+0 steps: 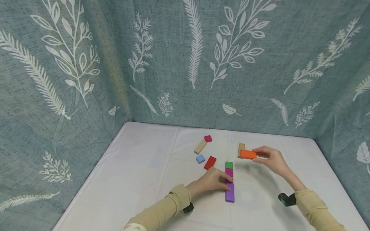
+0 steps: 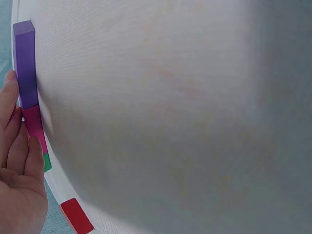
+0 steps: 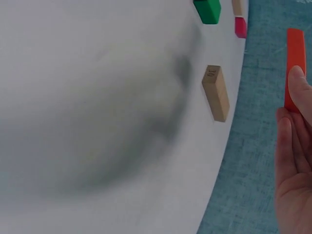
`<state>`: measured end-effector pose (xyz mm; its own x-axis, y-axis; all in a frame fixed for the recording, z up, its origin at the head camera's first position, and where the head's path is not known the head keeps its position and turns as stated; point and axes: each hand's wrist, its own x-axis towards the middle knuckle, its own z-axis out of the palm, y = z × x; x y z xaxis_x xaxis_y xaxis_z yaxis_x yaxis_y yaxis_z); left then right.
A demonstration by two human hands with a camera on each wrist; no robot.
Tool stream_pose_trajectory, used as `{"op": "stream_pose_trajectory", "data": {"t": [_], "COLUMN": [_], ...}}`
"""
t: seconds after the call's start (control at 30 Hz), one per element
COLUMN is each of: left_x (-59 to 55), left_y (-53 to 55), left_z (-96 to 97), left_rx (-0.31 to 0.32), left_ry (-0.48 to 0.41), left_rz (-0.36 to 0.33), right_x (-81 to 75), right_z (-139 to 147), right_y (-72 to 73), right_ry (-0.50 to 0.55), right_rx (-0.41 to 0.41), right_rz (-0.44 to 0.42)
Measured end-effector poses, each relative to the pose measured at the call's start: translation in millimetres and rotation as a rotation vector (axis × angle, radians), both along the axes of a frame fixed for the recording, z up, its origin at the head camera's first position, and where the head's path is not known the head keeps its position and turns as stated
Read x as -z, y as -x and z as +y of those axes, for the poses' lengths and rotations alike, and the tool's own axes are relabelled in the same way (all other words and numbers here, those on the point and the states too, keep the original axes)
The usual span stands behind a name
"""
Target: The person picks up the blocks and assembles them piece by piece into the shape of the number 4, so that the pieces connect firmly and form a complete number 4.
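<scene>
A row of blocks runs away from me on the table: a purple block [image 1: 229, 195] nearest, a magenta block [image 1: 229, 172] in the middle, a green block [image 1: 229, 165] at the far end. My left hand [image 1: 210, 180] rests against this row from the left, thumb at the purple block and fingers along the magenta one, partly covering both. In the left wrist view these fingers [image 2: 34, 158] look fairly straight. Raised to the right of the row, my right hand [image 1: 273, 158] pinches an orange block [image 1: 248, 154] by its right end, between thumb and fingers.
Behind the orange block lies a plain wooden block [image 1: 241, 146], partly covered in the head view. Left of the row lie a red block [image 1: 210, 162], a blue block [image 1: 200, 158], another wooden block [image 1: 200, 147] and a small crimson block [image 1: 208, 138]. A patterned curtain [image 1: 179, 106] surrounds the white table [image 1: 138, 166].
</scene>
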<state>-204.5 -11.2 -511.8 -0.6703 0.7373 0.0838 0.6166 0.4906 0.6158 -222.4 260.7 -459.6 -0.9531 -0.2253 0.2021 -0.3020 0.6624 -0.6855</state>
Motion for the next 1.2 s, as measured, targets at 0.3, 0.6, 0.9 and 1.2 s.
{"op": "stream_pose_trajectory", "data": {"t": [0.3, 0.6, 0.9, 1.2], "left_x": [-1.2, -2.3, -3.4, -2.2], "left_y": [-0.9, -1.1, -0.6, 0.5], "left_z": [1.0, 1.7, 1.3, 1.6], "left_rx": [-0.007, 0.002, 0.003, 0.004], "left_ry": [0.002, 0.001, 0.005, 0.012], "left_rz": [-0.02, -0.01, -0.001, -0.012], "right_x": [22.0, 29.5, 38.3, 47.4], "right_z": [-7, -16, -17, -18], "right_y": [3.1, -1.4, -0.8, -2.2], "right_ry": [-0.036, -0.049, -0.056, -0.07], "right_rx": [-0.016, -0.009, 0.012, 0.016], "right_rz": [-0.01, -0.029, -0.067, -0.087]}}
